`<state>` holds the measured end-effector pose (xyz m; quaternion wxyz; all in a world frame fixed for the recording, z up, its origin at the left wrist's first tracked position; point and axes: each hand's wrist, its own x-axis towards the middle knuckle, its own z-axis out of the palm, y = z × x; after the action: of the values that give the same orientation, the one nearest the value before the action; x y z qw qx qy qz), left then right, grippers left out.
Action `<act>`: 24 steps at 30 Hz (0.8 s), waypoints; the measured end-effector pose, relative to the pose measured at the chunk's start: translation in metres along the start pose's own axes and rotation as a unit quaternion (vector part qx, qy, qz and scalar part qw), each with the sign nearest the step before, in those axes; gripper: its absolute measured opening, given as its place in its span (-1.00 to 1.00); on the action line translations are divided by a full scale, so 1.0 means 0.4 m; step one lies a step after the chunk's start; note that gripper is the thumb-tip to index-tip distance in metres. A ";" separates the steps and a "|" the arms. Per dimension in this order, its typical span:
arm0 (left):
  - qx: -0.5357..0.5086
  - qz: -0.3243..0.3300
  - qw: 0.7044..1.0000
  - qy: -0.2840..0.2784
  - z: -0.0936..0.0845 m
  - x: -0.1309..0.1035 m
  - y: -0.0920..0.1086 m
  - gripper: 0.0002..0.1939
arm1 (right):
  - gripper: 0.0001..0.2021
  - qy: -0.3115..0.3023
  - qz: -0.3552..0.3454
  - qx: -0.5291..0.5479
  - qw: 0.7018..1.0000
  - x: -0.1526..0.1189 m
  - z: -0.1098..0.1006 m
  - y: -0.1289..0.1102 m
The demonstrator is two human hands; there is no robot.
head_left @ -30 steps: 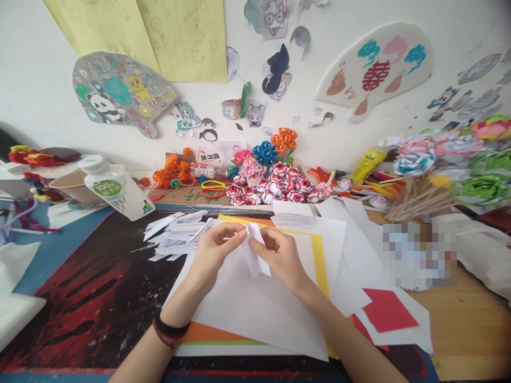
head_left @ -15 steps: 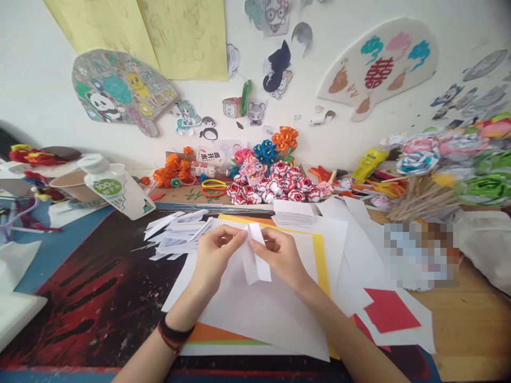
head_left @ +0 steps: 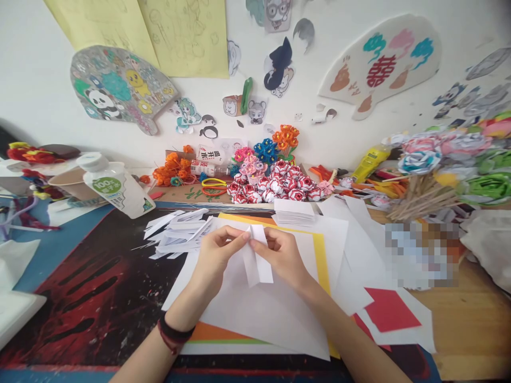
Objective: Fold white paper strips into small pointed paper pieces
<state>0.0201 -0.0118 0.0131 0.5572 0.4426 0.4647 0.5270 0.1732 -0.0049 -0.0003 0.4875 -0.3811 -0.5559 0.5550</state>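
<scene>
Tbh left hand [head_left: 213,250] & right hand [head_left: 285,255] both look pinched nearly closed, thumb to fingers, on 1 creased paper strip [head_left: 263,263] over the big white sheet [head_left: 263,314]. Main risk imo: if 1 thumb slips or tugs harder, the crease prob goes crooked or tears. Loose paper pile [head_left: 175,234], back left of that sheet, could scatter if the left wrist swings out
</scene>
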 end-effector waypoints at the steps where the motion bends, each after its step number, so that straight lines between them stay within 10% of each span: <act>1: -0.004 -0.002 1.000 -0.001 0.000 0.000 0.000 -0.83 | -0.82 0.001 0.000 -0.001 1.000 0.000 0.000 0.000; 24: 0.088 0.045 0.995 0.028 -0.004 -0.003 0.004 -0.80 | -0.82 -0.003 0.002 -0.001 1.000 0.001 -0.005 -0.013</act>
<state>0.0180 -0.0129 0.0145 0.4786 0.4954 0.5039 0.5212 0.1755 -0.0048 0.0049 0.4843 -0.3813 -0.5574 0.5562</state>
